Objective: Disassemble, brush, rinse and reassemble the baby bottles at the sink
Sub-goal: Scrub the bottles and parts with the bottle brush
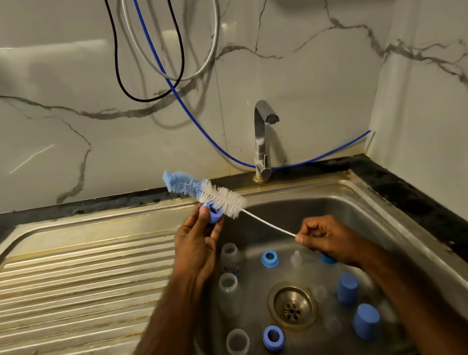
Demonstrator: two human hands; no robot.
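My left hand [197, 240] pinches a blue screw ring [214, 214] above the sink's left rim. My right hand [324, 238] grips the thin white wire handle of a bottle brush [223, 198], whose white bristles lie against the ring and whose blue tip points up to the left. Down in the steel sink [354, 202] stand three clear bottles [230, 292], open and upright, along the left wall. Two more blue rings [269, 259] [273, 338] lie in the basin. Two blue caps [347, 288] [366, 321] stand at the right, with clear teats [296, 258] between them.
A chrome tap [262, 142] rises behind the basin, no water running. The ribbed draining board [74, 292] stretches to the left. The drain [292, 305] sits mid-basin. A blue hose [191, 109] and cables hang on the marble wall. Dark counter [420, 201] borders the right.
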